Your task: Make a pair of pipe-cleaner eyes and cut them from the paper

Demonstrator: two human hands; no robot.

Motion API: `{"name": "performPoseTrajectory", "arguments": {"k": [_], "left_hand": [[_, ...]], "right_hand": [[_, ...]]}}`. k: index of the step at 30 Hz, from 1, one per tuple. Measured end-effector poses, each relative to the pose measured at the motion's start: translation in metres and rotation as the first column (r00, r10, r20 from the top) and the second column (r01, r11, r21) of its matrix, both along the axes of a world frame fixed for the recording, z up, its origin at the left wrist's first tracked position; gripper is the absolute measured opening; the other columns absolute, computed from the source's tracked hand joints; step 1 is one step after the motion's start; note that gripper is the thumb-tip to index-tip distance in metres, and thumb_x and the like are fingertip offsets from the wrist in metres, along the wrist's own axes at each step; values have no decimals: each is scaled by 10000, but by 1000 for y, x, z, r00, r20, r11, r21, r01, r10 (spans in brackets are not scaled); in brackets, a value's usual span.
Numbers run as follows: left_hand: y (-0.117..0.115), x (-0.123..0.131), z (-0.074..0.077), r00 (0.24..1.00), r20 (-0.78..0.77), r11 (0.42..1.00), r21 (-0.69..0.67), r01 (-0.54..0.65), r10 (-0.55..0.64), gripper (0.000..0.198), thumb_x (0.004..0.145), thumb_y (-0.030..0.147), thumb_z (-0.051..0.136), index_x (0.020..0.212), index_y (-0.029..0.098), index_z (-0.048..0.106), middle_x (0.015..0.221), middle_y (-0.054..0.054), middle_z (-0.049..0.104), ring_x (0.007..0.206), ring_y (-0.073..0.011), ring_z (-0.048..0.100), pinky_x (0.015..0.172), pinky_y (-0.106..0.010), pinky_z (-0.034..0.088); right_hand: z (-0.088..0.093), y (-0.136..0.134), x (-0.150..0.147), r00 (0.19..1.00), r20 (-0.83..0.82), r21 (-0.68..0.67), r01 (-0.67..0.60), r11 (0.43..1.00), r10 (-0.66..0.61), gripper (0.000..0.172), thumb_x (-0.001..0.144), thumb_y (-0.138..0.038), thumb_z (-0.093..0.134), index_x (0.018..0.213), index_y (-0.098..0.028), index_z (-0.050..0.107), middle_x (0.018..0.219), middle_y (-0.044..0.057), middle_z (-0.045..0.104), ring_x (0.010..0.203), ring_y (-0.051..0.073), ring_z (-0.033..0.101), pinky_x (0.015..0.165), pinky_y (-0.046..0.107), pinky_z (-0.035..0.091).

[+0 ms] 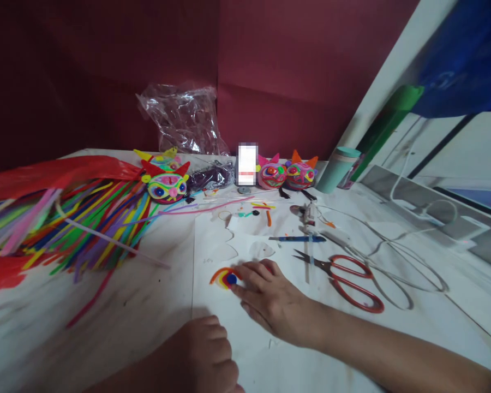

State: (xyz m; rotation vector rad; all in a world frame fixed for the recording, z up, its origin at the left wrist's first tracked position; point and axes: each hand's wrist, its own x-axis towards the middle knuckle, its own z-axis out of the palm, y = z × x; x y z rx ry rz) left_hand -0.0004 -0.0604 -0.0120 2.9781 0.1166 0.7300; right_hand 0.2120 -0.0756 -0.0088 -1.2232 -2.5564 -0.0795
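On the white paper [207,305] lies a small eye-shaped pipe-cleaner piece [221,277], with orange, yellow and red arcs around a blue round centre. My right hand [272,297] reaches in from the right, its fingertips gripping the right side of this piece and touching the orange arc and blue centre. My left hand [210,355] is curled into a fist at the bottom, just below the piece and apart from it; its palm side is hidden. Beyond my right hand are a pale cut-out [262,250] and a blue craft knife [298,239].
Red-handled scissors [352,278] and a white cable [393,262] lie on the right. At left spreads a bundle of colourful pipe cleaners [102,224]. Decorated lion heads [166,185], a phone [247,164], a clear plastic bag [184,120] and a green cylinder [337,169] line the back.
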Motion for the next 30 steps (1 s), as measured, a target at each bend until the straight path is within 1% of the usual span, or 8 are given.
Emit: {"name": "performPoseTrajectory", "arguments": {"k": [7, 14, 18, 20, 22, 25, 28, 30], "left_hand": [[0, -1, -2, 998, -57, 1000, -23, -18, 17, 305, 789, 251, 630, 547, 175, 461, 530, 39, 503, 544, -107, 428, 546, -299, 324], [-1, -1, 11, 995, -58, 996, -38, -78, 76, 289, 736, 251, 693, 548, 176, 487, 530, 44, 523, 559, -110, 444, 636, -298, 368], [4, 0, 3, 996, -66, 998, 19, -67, 68, 308, 735, 331, 703, 558, 181, 500, 533, 46, 525, 546, -113, 446, 611, -300, 358], [7, 1, -7, 997, -64, 995, 93, -33, 39, 330, 763, 364, 673, 552, 186, 492, 537, 43, 519, 535, -118, 439, 571, -302, 334], [10, 1, -19, 994, -103, 991, 134, -28, 42, 277, 739, 285, 703, 581, 190, 496, 547, 53, 515, 538, -117, 445, 581, -301, 337], [15, -2, -29, 988, -154, 993, 117, 33, -15, 201, 787, 309, 659, 671, 201, 536, 599, 58, 541, 600, -122, 486, 613, -298, 352], [16, -7, -24, 991, -129, 995, 99, 28, -15, 123, 822, 291, 618, 767, 192, 569, 658, 51, 564, 678, -117, 516, 655, -277, 368], [14, -8, -14, 994, -105, 994, 105, -7, 18, 148, 845, 290, 586, 737, 190, 571, 655, 44, 565, 668, -114, 510, 642, -270, 370]], "right_hand": [[10, -2, 8, 993, -111, -13, 44, 999, -45, 317, 925, -223, 431, 1202, -170, 575, 1370, 168, 455, 1163, 273, 451, 942, 480, 377], [13, 9, -10, 1000, -10, -77, 18, 997, -19, 377, 911, -261, 475, 1278, -195, 530, 1389, 148, 445, 1215, 284, 402, 966, 479, 357], [11, 18, -26, 999, 34, -93, -2, 996, 5, 358, 900, -285, 496, 1246, -211, 555, 1408, 137, 429, 1243, 298, 384, 986, 511, 326], [8, 19, -30, 1000, 25, -74, -7, 997, 9, 310, 902, -261, 490, 1191, -211, 590, 1357, 124, 492, 1236, 289, 406, 993, 514, 320], [3, 20, -31, 1000, -20, -17, -15, 1000, 14, 293, 897, -244, 492, 1167, -219, 602, 1302, 113, 545, 1210, 283, 441, 980, 505, 338], [-2, 24, -29, 993, -112, 105, -33, 994, 45, 296, 887, -242, 508, 1171, -224, 589, 1262, 113, 566, 1143, 272, 495, 911, 448, 396], [-1, 29, -25, 972, -218, 193, -43, 980, 86, 173, 908, -231, 473, 1013, -197, 606, 961, 91, 646, 886, 220, 576, 756, 364, 421], [2, 30, -24, 955, -283, 198, -30, 980, 87, 176, 923, -221, 442, 799, -191, 563, 707, 33, 584, 673, 172, 538, 656, 322, 392]]}}
